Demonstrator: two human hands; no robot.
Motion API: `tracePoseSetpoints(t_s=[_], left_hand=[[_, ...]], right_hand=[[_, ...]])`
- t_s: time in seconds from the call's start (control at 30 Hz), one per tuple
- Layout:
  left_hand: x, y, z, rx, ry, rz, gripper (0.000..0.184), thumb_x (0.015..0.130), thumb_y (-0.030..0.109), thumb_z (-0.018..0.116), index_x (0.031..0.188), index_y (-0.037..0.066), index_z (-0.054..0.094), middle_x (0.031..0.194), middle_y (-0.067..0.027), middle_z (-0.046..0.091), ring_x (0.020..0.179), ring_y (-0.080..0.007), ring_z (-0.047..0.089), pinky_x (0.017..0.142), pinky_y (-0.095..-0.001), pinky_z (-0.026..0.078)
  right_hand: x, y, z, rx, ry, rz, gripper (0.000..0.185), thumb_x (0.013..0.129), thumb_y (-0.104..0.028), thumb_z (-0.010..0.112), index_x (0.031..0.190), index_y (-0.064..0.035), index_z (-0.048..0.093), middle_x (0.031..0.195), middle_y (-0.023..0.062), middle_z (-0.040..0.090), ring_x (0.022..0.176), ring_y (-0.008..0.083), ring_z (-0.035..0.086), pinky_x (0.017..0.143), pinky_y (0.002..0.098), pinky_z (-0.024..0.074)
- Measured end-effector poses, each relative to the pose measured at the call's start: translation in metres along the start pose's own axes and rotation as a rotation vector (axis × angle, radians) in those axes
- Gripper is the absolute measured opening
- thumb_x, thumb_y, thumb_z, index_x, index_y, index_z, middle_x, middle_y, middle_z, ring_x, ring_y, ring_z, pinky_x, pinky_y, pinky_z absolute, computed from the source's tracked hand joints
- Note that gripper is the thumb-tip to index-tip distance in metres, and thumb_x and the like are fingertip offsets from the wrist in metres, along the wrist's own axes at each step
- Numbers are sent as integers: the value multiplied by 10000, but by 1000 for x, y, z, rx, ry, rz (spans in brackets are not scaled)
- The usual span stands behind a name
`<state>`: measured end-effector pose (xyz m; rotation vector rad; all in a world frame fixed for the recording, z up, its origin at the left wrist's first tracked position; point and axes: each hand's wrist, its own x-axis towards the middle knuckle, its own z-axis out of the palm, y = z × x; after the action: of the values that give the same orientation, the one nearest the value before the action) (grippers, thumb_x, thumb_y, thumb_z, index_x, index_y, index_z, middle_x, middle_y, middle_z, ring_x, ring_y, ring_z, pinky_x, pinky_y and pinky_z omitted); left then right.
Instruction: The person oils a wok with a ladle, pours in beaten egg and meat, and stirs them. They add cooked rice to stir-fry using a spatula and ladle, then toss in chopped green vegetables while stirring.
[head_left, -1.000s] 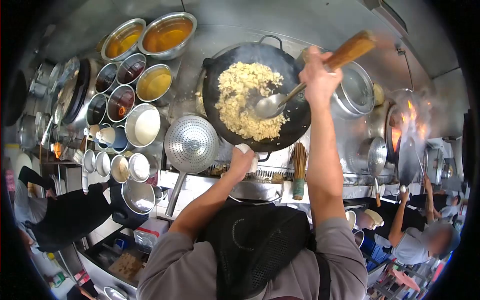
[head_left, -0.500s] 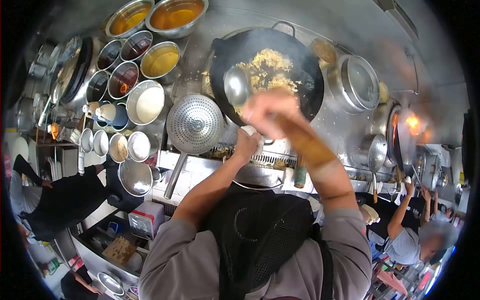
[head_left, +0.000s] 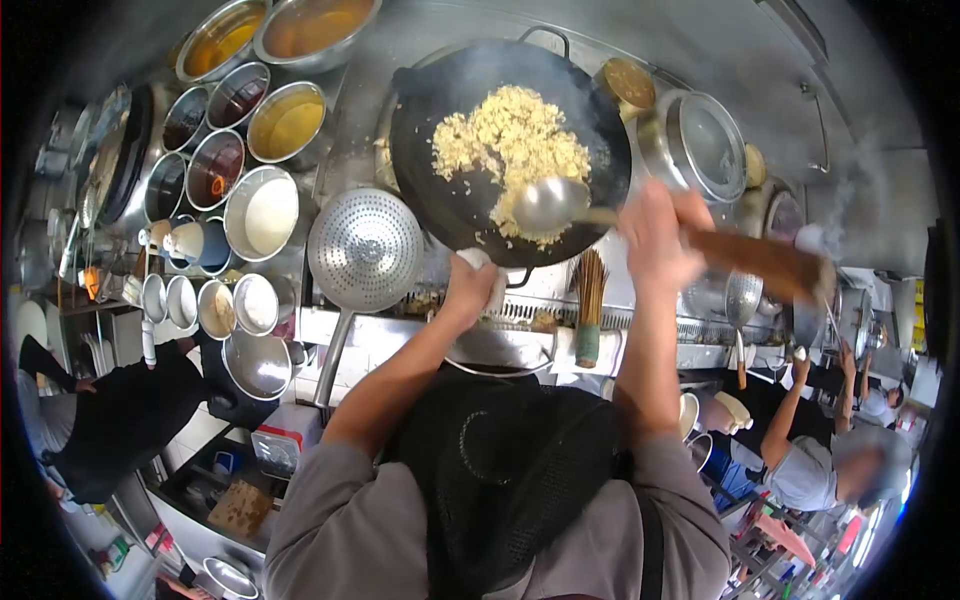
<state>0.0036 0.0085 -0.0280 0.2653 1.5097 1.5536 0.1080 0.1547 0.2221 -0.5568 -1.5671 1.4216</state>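
Note:
My right hand (head_left: pixel 660 238), slightly blurred, is wrapped round the handle of a ladle (head_left: pixel 550 207) with a thick wooden grip. The ladle's metal bowl lies on yellow, crumbly food (head_left: pixel 515 125) that looks like fried rice with egg, in the lower right of a black wok (head_left: pixel 430 205). My left hand (head_left: pixel 466 295) is closed on a folded white cloth (head_left: pixel 492 288) at the wok's near rim. Whether the cloth also grips the rim is hidden. A bamboo wok brush (head_left: pixel 589 310) stands between my forearms.
Left of the wok lie a perforated strainer (head_left: pixel 365 245) and several metal pots of sauces, including a white one (head_left: pixel 267 212). A lidded pot (head_left: pixel 708 145) stands to the right. Other people work at both sides, one in a grey shirt (head_left: pixel 805 475).
The ladle bowl has moved right and nearer within the wok, and my right hand has swung right. The food is gathered into a larger mass. My left hand keeps its hold on the cloth.

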Motion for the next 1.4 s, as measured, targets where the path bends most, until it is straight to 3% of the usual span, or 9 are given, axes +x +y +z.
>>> tracePoseSetpoints(t_s=[0.13,0.37,0.47,0.67,0.77,0.87,1.27,1.37,1.4], left_hand=[[-8,26,6,-16,16,-201,473,778,37,578,1182,-81,363,1032,-152,540,884,-197,565,733,-317,499],[-6,45,-4,61,-65,-162,368,774,26,578,1109,-37,441,945,-103,570,799,-181,588,665,-316,501],[-1,43,0,46,-106,-166,330,768,14,578,1073,-22,458,903,-89,576,754,-173,589,627,-313,497],[-6,40,4,-82,31,-82,218,782,12,566,993,2,515,878,-73,593,746,-168,597,609,-322,499],[2,19,-2,-104,4,-14,211,783,4,565,989,8,520,867,-69,599,740,-171,602,604,-324,496],[17,0,-8,-28,74,-76,165,784,1,565,944,25,535,857,-65,603,732,-175,603,593,-324,490],[-66,58,16,-359,-1,-33,193,880,82,517,1070,61,543,909,-94,627,702,-227,627,593,-377,536],[-93,49,0,546,-132,157,152,897,115,534,1037,57,516,847,-94,630,703,-201,629,554,-345,516],[-120,71,23,-281,122,-215,182,907,121,539,1068,43,508,830,-88,619,715,-220,630,571,-358,524]], right_hand=[[-3,105,1,-442,362,-262,226,900,-129,578,715,-74,461,634,25,454,530,140,446,465,291,364],[69,65,-11,103,722,-229,236,910,-131,636,766,-125,449,553,-8,446,426,102,395,388,271,328],[62,83,19,267,317,-137,243,895,-98,652,745,-118,462,517,-11,428,405,85,384,391,254,337],[107,22,2,159,453,-264,347,904,-120,643,653,-117,403,530,-24,397,391,83,331,394,264,319],[94,116,16,119,224,-272,265,909,-77,597,719,-113,415,639,-16,427,453,114,373,411,279,336],[94,52,39,-209,53,75,325,855,-134,676,619,-51,469,566,-5,513,527,79,457,508,284,402],[13,3,43,-131,-96,-58,355,882,-98,650,613,-107,417,494,-25,410,407,73,420,387,253,323],[-30,-36,15,-21,-84,31,351,879,-164,671,609,-90,459,504,-23,452,429,58,411,404,247,324],[-10,-55,15,25,-76,-18,354,878,-186,678,607,-84,473,507,-23,466,436,53,408,409,245,324]])
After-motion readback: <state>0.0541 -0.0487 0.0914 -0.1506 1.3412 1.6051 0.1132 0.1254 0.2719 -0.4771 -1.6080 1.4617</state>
